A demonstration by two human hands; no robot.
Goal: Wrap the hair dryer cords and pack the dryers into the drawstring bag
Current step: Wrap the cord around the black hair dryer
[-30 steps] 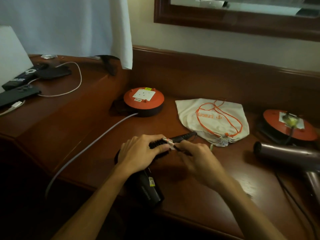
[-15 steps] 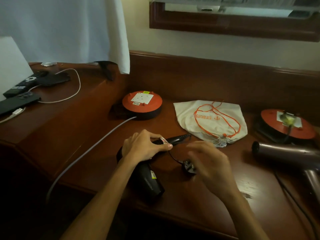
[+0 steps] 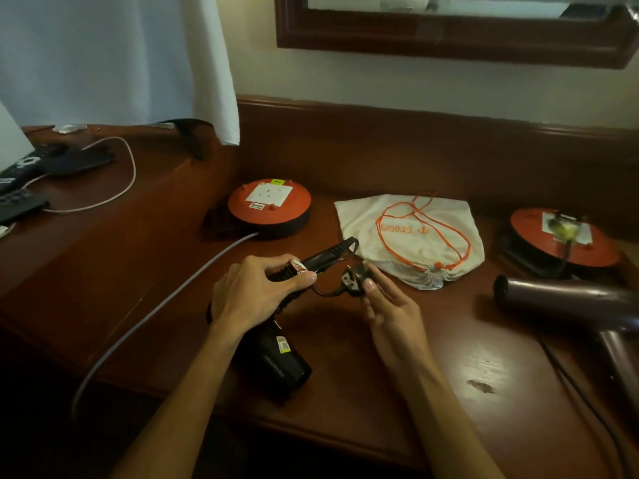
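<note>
Since half a second ago: plug (image 3: 356, 276) lifted off the wooden desk (image 3: 449, 357) and now pinched in the right hand (image 3: 387, 316), where before it lay on the wood under an open, hovering palm. Short black loop of cord (image 3: 320, 291) now slung between the two hands rather than trailing across the surface. Left hand (image 3: 252, 295) much as before, wrapped round the handle.

Left fingers (image 3: 276, 264) curled tight over the coiled turns on the handle of the black hair dryer (image 3: 276, 361), thumb pressed along the near side, a small patterned tag showing just past the knuckles. Barrel of that dryer pointing toward the near edge of the desk, below the left wrist. Ribbed strain relief (image 3: 332, 252) sticking out past the left fingertips toward the bag.

Right fingers narrow, thumb and forefinger closed on the plug body, remaining fingers loosely folded beneath; pins hard to make out in the dim light, possibly facing left.

White drawstring bag (image 3: 432, 243) flat on the desk beyond the right hand, mouth gathered at the near side, orange drawstring (image 3: 415, 229) looped across the top. Second, brownish hair dryer (image 3: 570, 299) lying at the right, well apart from both hands, just in front of an orange cable reel (image 3: 567, 240). Another orange cable reel (image 3: 269, 205) behind the left hand, grey cable (image 3: 155, 305) running from it off the near-left edge
</note>
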